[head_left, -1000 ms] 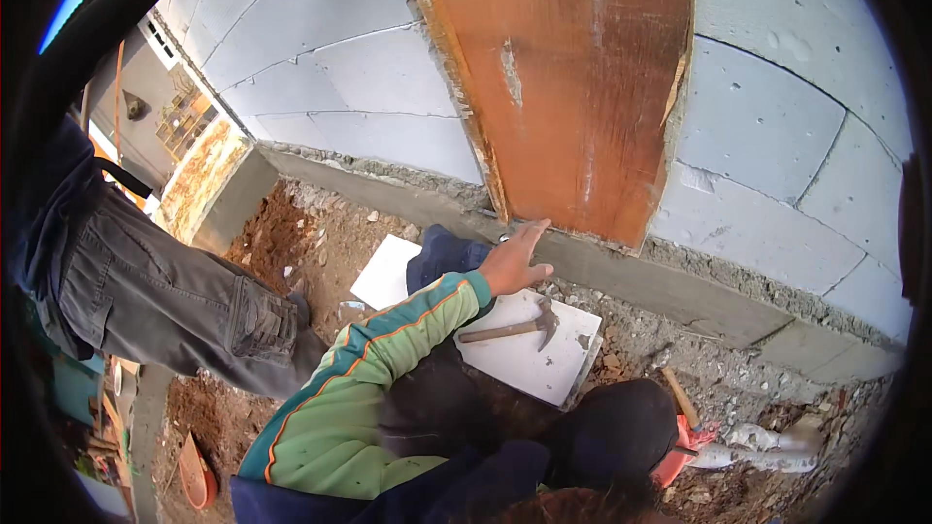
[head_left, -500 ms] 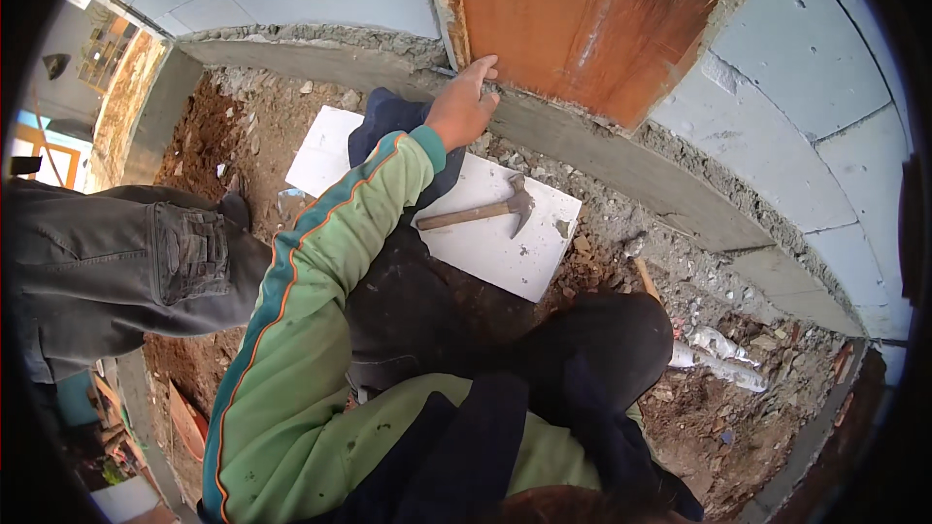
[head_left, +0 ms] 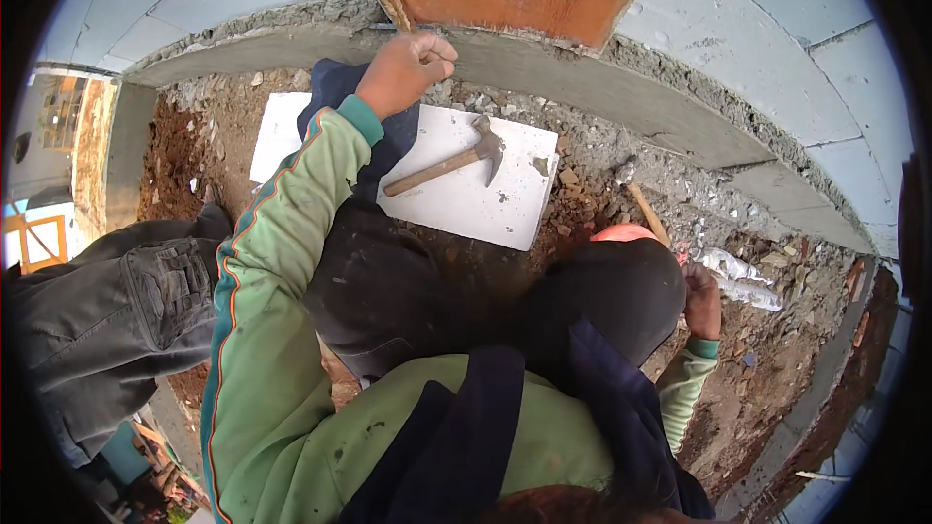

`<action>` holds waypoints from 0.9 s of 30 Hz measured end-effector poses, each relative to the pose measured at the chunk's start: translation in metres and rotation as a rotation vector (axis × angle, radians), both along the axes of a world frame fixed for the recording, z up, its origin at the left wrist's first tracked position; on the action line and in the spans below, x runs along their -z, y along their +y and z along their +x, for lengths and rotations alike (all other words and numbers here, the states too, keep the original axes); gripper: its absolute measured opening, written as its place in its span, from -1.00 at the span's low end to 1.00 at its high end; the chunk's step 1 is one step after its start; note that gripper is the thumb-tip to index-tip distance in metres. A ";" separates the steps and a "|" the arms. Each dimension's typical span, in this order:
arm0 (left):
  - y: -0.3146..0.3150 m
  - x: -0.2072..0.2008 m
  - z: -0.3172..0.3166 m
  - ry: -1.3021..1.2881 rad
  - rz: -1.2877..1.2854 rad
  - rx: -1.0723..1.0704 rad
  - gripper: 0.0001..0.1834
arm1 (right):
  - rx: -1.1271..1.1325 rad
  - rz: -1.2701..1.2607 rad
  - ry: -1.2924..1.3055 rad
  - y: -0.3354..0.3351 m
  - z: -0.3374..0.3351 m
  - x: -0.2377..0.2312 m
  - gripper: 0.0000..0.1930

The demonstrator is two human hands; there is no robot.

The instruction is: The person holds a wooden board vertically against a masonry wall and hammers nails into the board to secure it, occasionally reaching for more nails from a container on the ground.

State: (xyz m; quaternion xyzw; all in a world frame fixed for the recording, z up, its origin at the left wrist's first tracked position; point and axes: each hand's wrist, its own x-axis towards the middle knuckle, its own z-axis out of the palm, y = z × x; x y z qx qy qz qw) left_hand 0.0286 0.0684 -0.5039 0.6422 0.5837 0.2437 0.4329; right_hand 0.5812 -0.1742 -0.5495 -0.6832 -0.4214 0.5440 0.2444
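Claw hammer (head_left: 447, 165) lies near-right of my closer, loosely curled left hand (head_left: 406, 70), head far-right; can't tell what my right hand (head_left: 702, 303) holds.

From my remote seat I see a co-worker's dark grey cloth cargo trousers (head_left: 175, 296) at left, loose reddish-brown soil (head_left: 175, 160) beyond, an orange braced frame (head_left: 35, 239) farther off, and pale grey wall blocks (head_left: 757, 49) upper right.
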 end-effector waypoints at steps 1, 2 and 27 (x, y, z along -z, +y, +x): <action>0.005 -0.005 0.013 0.022 0.024 0.097 -0.66 | 0.066 0.158 0.005 0.015 -0.007 -0.037 -0.93; 0.001 -0.008 0.022 0.013 0.011 0.108 -0.66 | 0.108 0.312 0.013 0.038 -0.021 -0.069 -0.90; -0.070 -0.105 -0.007 -0.415 0.445 -0.464 -0.71 | -1.325 0.306 -0.334 0.164 -0.381 0.008 -0.29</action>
